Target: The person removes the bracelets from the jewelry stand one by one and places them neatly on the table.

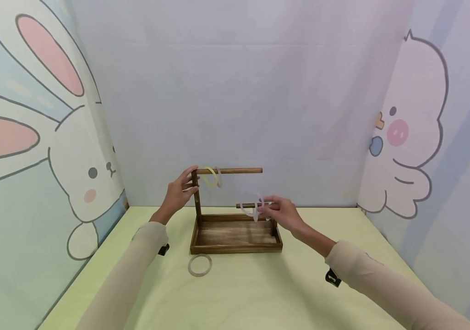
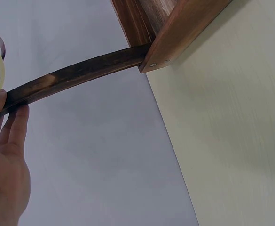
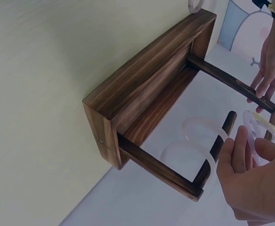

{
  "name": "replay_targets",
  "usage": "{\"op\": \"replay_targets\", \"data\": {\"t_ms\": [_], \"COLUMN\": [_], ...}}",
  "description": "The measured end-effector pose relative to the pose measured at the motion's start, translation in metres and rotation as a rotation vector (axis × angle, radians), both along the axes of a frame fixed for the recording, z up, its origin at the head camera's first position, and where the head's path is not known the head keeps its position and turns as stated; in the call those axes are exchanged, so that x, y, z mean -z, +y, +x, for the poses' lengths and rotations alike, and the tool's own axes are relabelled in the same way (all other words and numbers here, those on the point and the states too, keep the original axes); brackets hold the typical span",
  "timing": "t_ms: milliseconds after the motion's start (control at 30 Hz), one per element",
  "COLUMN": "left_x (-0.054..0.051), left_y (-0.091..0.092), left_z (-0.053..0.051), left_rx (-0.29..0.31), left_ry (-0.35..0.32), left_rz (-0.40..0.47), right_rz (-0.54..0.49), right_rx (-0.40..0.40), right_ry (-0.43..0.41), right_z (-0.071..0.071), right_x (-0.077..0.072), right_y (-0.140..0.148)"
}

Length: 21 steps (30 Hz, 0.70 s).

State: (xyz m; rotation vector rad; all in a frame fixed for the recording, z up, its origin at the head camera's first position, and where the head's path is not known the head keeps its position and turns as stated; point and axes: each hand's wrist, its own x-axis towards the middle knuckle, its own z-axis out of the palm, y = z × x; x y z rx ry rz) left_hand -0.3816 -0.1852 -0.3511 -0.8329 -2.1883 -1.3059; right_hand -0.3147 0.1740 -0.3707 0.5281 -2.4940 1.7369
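A dark wooden rack [image 1: 236, 249] has a tray base, a tall post with an upper bar [image 1: 243, 170] and a shorter post with a lower bar [image 3: 229, 123]. My left hand [image 1: 179, 192] grips the top of the tall post [image 2: 76, 75]. On the upper bar hang a yellow bangle [image 1: 210, 178] and a pale greyish one [image 1: 219, 178]. My right hand [image 1: 283, 213] pinches a lilac bangle [image 3: 251, 136] between thumb and fingers, near the lower bar's free end. Two translucent pale bangles, one pinkish [image 3: 193, 121] and one whitish [image 3: 175, 147], hang around the lower bar.
A pale grey bangle [image 1: 199, 274] lies flat on the light yellow-green table [image 1: 239, 293], in front of the tray's left corner. A plain pale backdrop [image 1: 235, 105] stands behind the rack, with cartoon-printed panels at both sides.
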Motion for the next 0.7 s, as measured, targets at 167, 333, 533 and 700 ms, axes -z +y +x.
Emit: {"op": "replay_targets", "data": {"t_ms": [167,333,533,700], "left_x": [0.001,0.002,0.002,0.008], "left_y": [-0.001,-0.001,-0.001,-0.003], "left_z": [-0.001,0.000,0.000,-0.011], "left_rx": [0.009,0.015,0.016,0.007], "left_ry": [0.011,0.017,0.020,0.026], "left_rz": [0.009,0.015,0.006,0.008], "right_rz": [-0.046,-0.041,-0.022,-0.047], "right_rx": [-0.027,-0.018,-0.015,-0.049], "right_ry": [-0.022,-0.035,-0.055,-0.077], "right_z": [0.004,0.009,0.013,0.014], "right_x": [0.002,0.006,0.015,0.025], "right_y": [-0.006,-0.012,-0.015,-0.019]}}
